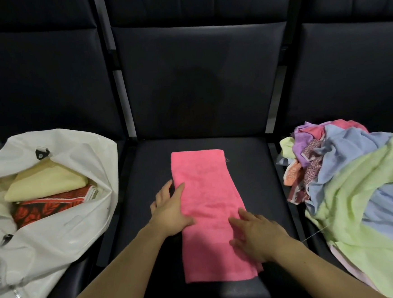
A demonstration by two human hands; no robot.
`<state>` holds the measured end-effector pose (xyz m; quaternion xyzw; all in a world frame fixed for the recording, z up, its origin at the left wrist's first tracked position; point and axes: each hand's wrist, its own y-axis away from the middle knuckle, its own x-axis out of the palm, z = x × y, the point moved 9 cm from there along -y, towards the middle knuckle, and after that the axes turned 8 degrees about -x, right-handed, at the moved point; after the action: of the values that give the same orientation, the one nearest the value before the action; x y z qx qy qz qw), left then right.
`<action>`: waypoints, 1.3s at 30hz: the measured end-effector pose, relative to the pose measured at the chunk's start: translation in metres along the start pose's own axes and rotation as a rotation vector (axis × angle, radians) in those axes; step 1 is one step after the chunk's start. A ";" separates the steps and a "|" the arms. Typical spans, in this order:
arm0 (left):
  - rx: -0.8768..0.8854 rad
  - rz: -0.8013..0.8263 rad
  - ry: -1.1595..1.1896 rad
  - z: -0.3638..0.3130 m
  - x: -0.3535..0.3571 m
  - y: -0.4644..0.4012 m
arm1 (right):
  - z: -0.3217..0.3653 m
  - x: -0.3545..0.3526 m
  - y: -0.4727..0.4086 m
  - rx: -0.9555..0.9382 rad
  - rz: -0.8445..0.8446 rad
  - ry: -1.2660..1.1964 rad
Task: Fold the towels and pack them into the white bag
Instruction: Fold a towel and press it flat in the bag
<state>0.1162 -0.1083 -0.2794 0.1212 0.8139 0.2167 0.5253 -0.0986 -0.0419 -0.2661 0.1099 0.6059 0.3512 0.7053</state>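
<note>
— On the middle seat (258, 167) in front of us lies the pink towel (209, 209), folded into a long strip that runs away from us. Do we have both hands on it?

— We do. Our left hand (172, 209) lies flat along the strip's left edge, fingers straight and spread, the thumb on the pink cloth and the outer fingers reaching onto the dark seat beside it. Our right hand (256, 235) rests on the strip's near right part, fingers stretched out and pressing down on the cloth. Neither hand grips anything.

— And where is the white bag (64, 241)?

— It sits on the seat to our left, its mouth gaping toward us. Inside we see a folded pale yellow towel (47, 181) lying on top of a folded red patterned towel (51, 205). A black buckle (42, 153) shows near the bag's upper rim, and a zip runs along its near edge.

— What about the other towels?

— On the seat to our right there is a loose heap (358, 183), well apart from the pink strip. A large light green towel (359, 194) drapes over most of it, with a light blue one (345, 146) across the middle, a purple one (307, 137) at the far left, and bits of pink and patterned cloth showing between them.

— Behind all that?

— Only the dark seat backs (196, 66) of the row.
</note>
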 end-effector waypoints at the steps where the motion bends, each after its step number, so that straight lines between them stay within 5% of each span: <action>1: -0.047 0.015 0.040 0.004 0.001 0.001 | -0.003 -0.007 -0.003 0.010 -0.040 -0.086; 7: -0.371 -0.148 0.478 0.034 -0.002 0.002 | -0.058 -0.034 -0.027 0.305 -0.471 -0.740; 15: -0.429 0.009 0.765 0.019 0.027 0.003 | -0.055 -0.008 -0.046 0.352 -0.405 -1.062; 20: -0.350 -0.066 1.010 0.021 0.016 0.004 | -0.049 -0.017 -0.044 0.230 -0.510 -1.139; 31: 0.154 -0.349 1.143 -0.034 -0.073 0.057 | -0.019 -0.113 0.021 -0.257 -0.989 -1.249; 36: 0.213 -0.427 1.047 -0.038 -0.082 0.064 | -0.015 -0.118 0.022 -0.271 -0.875 -1.064; 39: 0.140 -0.491 1.154 -0.032 -0.087 0.066 | -0.023 -0.120 0.026 -0.180 -0.982 -1.076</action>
<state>0.1221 -0.0944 -0.1664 -0.1715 0.9826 0.0667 0.0268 -0.1314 -0.1048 -0.1635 -0.0755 0.1239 -0.0594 0.9876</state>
